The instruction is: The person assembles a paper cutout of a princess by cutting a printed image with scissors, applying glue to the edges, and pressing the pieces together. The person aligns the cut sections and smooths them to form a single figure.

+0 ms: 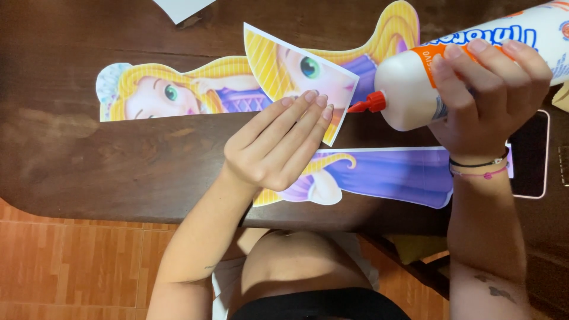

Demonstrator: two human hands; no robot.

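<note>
My left hand (pixel 277 142) lies flat, fingers together, on a small cut paper piece (pixel 296 74) printed with part of a cartoon face with a green eye. My right hand (pixel 489 98) grips a white glue bottle (pixel 409 89) with an orange band, tipped sideways. Its red nozzle (pixel 368 104) points left at the right edge of that paper piece. Behind lies a paper cutout of a blonde cartoon girl (pixel 172 89). A purple skirt cutout (pixel 391 175) lies nearer me, partly under my left hand.
Everything rests on a dark wooden table (pixel 118 160) whose near edge runs across the view. A black phone with a pink rim (pixel 530 157) lies at the right. A white sheet corner (pixel 181 7) shows at the top. Orange floor tiles (pixel 71 266) are below.
</note>
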